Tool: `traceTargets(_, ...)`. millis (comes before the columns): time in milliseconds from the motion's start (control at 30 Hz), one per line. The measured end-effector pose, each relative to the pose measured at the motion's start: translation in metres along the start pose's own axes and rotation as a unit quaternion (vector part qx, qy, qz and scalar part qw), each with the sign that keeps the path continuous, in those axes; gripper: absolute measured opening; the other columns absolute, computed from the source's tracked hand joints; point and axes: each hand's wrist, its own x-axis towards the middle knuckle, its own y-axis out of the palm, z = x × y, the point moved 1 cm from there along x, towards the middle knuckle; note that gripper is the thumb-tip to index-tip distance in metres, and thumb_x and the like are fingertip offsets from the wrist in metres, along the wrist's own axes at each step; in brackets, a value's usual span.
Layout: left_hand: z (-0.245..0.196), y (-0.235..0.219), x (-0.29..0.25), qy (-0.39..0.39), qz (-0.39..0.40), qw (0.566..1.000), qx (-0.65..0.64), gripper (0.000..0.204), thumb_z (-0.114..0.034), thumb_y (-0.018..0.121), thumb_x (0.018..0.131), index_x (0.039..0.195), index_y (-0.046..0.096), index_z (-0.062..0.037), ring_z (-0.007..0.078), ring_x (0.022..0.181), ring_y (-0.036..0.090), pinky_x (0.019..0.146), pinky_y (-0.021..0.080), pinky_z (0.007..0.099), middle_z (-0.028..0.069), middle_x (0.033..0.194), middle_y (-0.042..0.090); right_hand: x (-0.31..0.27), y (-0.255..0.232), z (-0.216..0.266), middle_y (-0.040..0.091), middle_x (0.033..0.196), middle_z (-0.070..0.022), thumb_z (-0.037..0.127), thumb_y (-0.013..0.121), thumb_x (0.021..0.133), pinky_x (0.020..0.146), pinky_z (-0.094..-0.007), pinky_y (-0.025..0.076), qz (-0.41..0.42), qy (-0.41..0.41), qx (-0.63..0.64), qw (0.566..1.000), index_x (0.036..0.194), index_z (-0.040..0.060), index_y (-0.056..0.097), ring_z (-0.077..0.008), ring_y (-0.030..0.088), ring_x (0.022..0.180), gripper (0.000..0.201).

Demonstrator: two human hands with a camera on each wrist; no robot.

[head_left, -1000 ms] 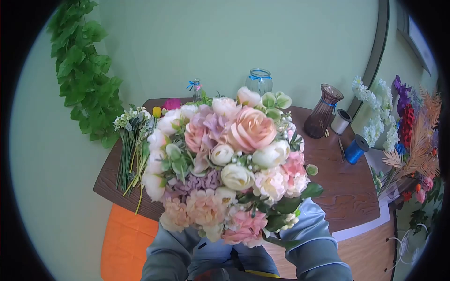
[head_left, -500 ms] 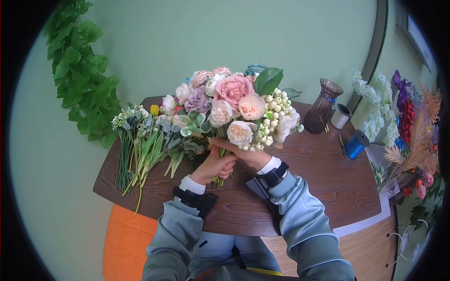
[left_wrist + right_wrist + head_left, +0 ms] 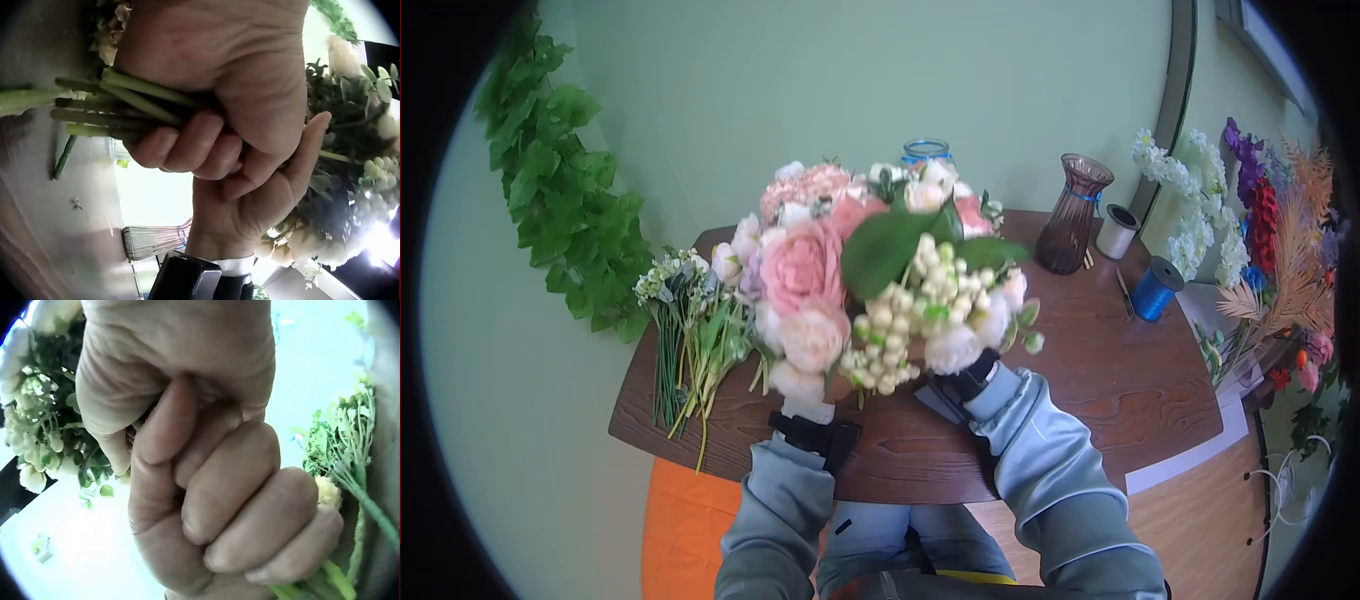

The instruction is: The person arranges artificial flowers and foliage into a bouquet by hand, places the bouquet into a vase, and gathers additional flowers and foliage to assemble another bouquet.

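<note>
Soft, even light in the head view; harsh glare in the 2 wrist views.
Black lens corners ring the head view, where the smooth pale-green wall (image 3: 880, 90) is evenly lit, the dark-brown wooden table (image 3: 1120, 400) bows at its edges, and the rounded bouquet of pink and cream flowers (image 3: 880, 262) is slightly blurred. The left wrist view has a white flare at lower right; the right one's background washes out to cyan-white.

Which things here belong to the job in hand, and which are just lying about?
Part of the job:
flower bouquet
gathered stems
left hand, gripping those stems
right hand, against the left

Apparently just lying about for now:
loose flowers
purple vase
glass jar
white spool
blue spool
ivy garland
</note>
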Motion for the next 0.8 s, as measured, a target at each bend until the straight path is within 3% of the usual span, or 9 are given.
traceTargets(67, 0.000, 0.011, -0.002, -0.001, 0.021, 0.999, 0.027, 0.053, -0.023, 0.064, 0.064, 0.111, 0.050, -0.0013, 0.0197, 0.072, 0.053, 0.062, 0.044, 0.0320, 0.0068, 0.086, 0.055, -0.038, -0.009, 0.018, 0.045, 0.123, -0.0129, 0.030, 0.037, 0.092, 0.095, -0.0395, 0.038, -0.016, -0.016, -0.002, 1.000, 0.125, 0.0050, 0.040, -0.0229, 0.044, 0.114, 0.042)
traceTargets(133, -0.002, 0.013, -0.018, -0.004, 0.040, 0.998, 0.054, 0.052, -0.023, 0.063, 0.066, 0.111, 0.050, -0.0015, 0.0190, 0.071, 0.053, 0.061, 0.043, 0.0313, 0.0062, 0.085, 0.054, 0.067, 0.029, 0.013, 0.046, 0.121, -0.0124, 0.030, 0.038, 0.091, 0.093, -0.0388, 0.039, -0.030, -0.029, -0.003, 0.999, 0.123, 0.0052, 0.041, -0.0221, 0.045, 0.111, 0.041)
traceTargets(200, -0.013, 0.031, 0.025, -0.010, 0.051, 0.995, 0.080, 0.051, -0.023, 0.063, 0.067, 0.111, 0.050, -0.0016, 0.0182, 0.069, 0.052, 0.060, 0.043, 0.0305, 0.0057, 0.084, 0.054, 0.006, -0.001, 0.004, 0.048, 0.118, -0.0118, 0.030, 0.039, 0.091, 0.091, -0.0381, 0.040, -0.041, -0.036, -0.001, 0.999, 0.121, 0.0054, 0.042, -0.0214, 0.046, 0.108, 0.039)
traceTargets(267, -0.022, 0.018, 0.001, -0.018, 0.053, 0.993, 0.105, 0.050, -0.023, 0.063, 0.068, 0.111, 0.050, -0.0018, 0.0175, 0.068, 0.051, 0.059, 0.042, 0.0297, 0.0051, 0.083, 0.053, 0.038, -0.009, 0.006, 0.049, 0.116, -0.0113, 0.030, 0.039, 0.091, 0.089, -0.0373, 0.040, -0.046, -0.038, 0.006, 0.998, 0.120, 0.0056, 0.044, -0.0207, 0.047, 0.106, 0.038)
traceTargets(467, -0.027, 0.026, -0.020, -0.037, 0.065, 0.981, 0.179, 0.046, -0.023, 0.061, 0.071, 0.111, 0.049, -0.0023, 0.0152, 0.065, 0.049, 0.056, 0.040, 0.0274, 0.0034, 0.080, 0.052, -0.010, -0.022, -0.006, 0.053, 0.109, -0.0097, 0.031, 0.042, 0.090, 0.083, -0.0352, 0.042, -0.064, -0.048, 0.020, 0.997, 0.114, 0.0062, 0.048, -0.0185, 0.049, 0.098, 0.034)
traceTargets(633, -0.006, 0.080, 0.032, -0.065, 0.085, 0.968, 0.226, 0.044, -0.023, 0.061, 0.074, 0.111, 0.049, -0.0027, 0.0133, 0.061, 0.047, 0.054, 0.039, 0.0255, 0.0020, 0.077, 0.051, 0.018, -0.028, -0.011, 0.056, 0.102, -0.0084, 0.031, 0.044, 0.089, 0.078, -0.0334, 0.043, -0.090, -0.044, 0.020, 0.995, 0.109, 0.0068, 0.051, -0.0166, 0.051, 0.091, 0.032)
traceTargets(667, -0.006, 0.053, -0.023, -0.072, 0.089, 0.965, 0.235, 0.043, -0.023, 0.060, 0.075, 0.111, 0.048, -0.0028, 0.0129, 0.061, 0.047, 0.053, 0.038, 0.0251, 0.0017, 0.077, 0.050, 0.056, 0.020, -0.007, 0.056, 0.101, -0.0081, 0.031, 0.045, 0.089, 0.077, -0.0331, 0.044, -0.095, -0.042, 0.021, 0.994, 0.108, 0.0069, 0.052, -0.0163, 0.052, 0.090, 0.031)
traceTargets(767, -0.010, 0.063, 0.004, -0.102, 0.097, 0.955, 0.263, 0.041, -0.023, 0.060, 0.076, 0.111, 0.048, -0.0030, 0.0118, 0.059, 0.046, 0.052, 0.037, 0.0239, 0.0009, 0.075, 0.050, 0.073, 0.012, -0.015, 0.058, 0.098, -0.0073, 0.031, 0.046, 0.089, 0.074, -0.0320, 0.045, -0.113, -0.028, 0.028, 0.993, 0.105, 0.0072, 0.054, -0.0151, 0.053, 0.086, 0.030)
traceTargets(800, -0.010, 0.064, 0.006, -0.111, 0.099, 0.951, 0.272, 0.041, -0.023, 0.060, 0.077, 0.111, 0.048, -0.0031, 0.0114, 0.058, 0.046, 0.051, 0.037, 0.0235, 0.0006, 0.075, 0.049, -0.010, -0.022, -0.029, 0.059, 0.096, -0.0070, 0.031, 0.046, 0.089, 0.073, -0.0316, 0.045, -0.118, -0.023, 0.030, 0.992, 0.105, 0.0073, 0.054, -0.0148, 0.053, 0.085, 0.029)
